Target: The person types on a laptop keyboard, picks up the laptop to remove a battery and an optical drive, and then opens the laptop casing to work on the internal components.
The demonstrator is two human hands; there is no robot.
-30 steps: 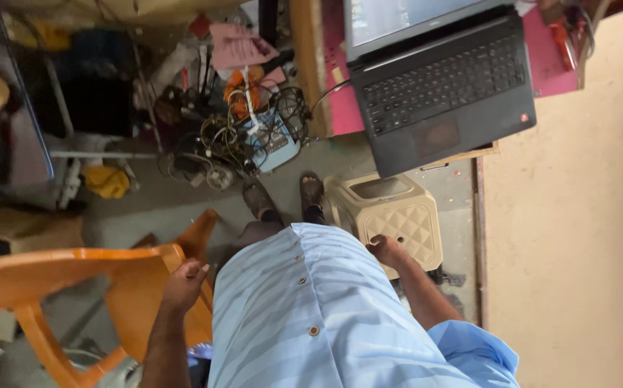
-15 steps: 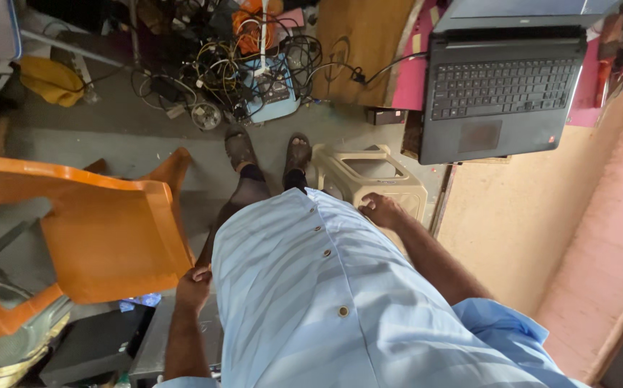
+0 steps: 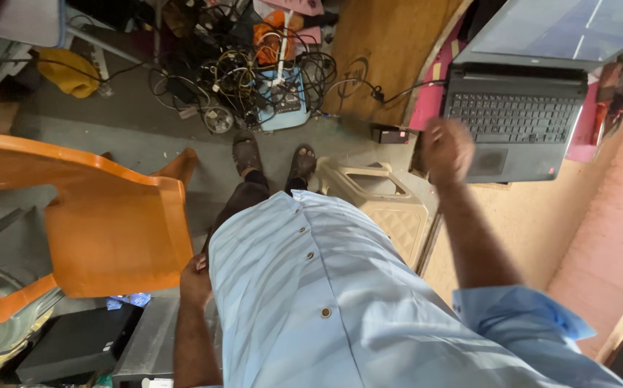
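A standing person's right hand [image 3: 446, 149], loosely closed and empty, hovers beside the open grey laptop [image 3: 516, 123]. The left hand [image 3: 196, 276], its grip unclear, hangs near the laptop-facing orange plastic chair [image 3: 110, 237]. A careless swing might knock the laptop.

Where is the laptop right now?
In the head view, the open grey laptop sits at upper right on a raised surface, just beyond the raised right hand and above the beige plastic stool.
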